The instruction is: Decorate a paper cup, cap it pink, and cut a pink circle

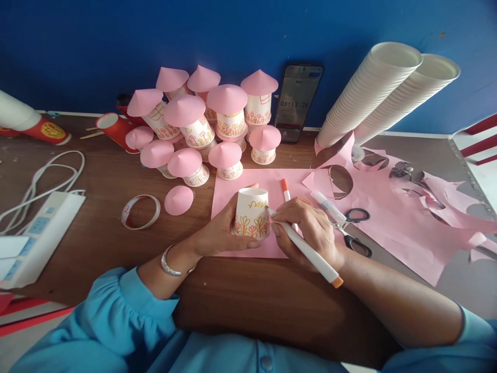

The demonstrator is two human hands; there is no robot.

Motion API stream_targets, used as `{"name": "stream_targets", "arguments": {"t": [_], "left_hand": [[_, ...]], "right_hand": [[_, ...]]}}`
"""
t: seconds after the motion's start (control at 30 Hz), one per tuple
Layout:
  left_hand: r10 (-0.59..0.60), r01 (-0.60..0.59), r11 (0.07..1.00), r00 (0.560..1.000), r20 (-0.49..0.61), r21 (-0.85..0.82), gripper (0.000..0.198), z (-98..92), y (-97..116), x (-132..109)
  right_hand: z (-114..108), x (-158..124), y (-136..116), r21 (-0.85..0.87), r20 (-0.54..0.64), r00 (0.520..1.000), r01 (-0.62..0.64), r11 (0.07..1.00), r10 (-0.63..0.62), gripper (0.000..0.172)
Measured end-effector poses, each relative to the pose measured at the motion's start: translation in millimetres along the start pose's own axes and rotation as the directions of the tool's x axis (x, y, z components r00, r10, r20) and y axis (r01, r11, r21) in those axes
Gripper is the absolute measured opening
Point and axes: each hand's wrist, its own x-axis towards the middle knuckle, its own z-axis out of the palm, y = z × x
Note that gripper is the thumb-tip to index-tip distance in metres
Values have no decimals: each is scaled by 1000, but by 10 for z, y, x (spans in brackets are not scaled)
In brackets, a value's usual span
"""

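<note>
A white paper cup [251,211], drawn with orange and red flowers round its lower part, is gripped in my left hand [221,228] above a sheet of pink paper [248,250]. Near its upper edge runs a wavy orange line. My right hand [310,228] is closed round a white marker [310,251] with an orange end, and the tip meets the cup's right side near that line. Behind my right hand lies a second marker [285,187] with an orange-red cap. A white glue stick [328,206] and black-handled scissors [351,228] rest just right of it.
Several decorated cups with pink cone roofs [227,98] stand at the back, beside a propped phone [298,103]. Two tall cup stacks [368,88] lean at the right above cut pink scraps [411,223]. Leftward are a tape roll [140,212], a pink cone [178,200] and a power strip [46,241].
</note>
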Motion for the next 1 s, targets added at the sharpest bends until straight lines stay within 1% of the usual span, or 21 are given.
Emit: {"name": "stream_targets", "arguments": {"t": [0.27,0.43,0.53,0.63,0.83,1.0], "left_hand": [[5,-5,1000,1000,-10,-11,106,0,-11,4],[8,-9,999,1000,-5,-37,103,15,4,10],[7,-7,1000,1000,-12,0,100,26,16,15],[10,-9,999,999,-31,38,103,33,22,18],[15,-13,997,999,-33,80,108,35,22,23],[1,10,990,997,-77,139,112,30,9,18]], "right_hand": [[6,-13,6,-26,-5,1000,-9,1000,8,15],[9,-17,-9,-13,4,1000,0,1000,1,20],[16,-11,-29,2,0,1000,8,1000,-8,20],[28,-8,-49,7,-13,1000,18,1000,-18,19],[35,-30,-69,21,-4,1000,-4,1000,4,22],[12,-39,-82,77,7,999,38,996,-39,24]]}}
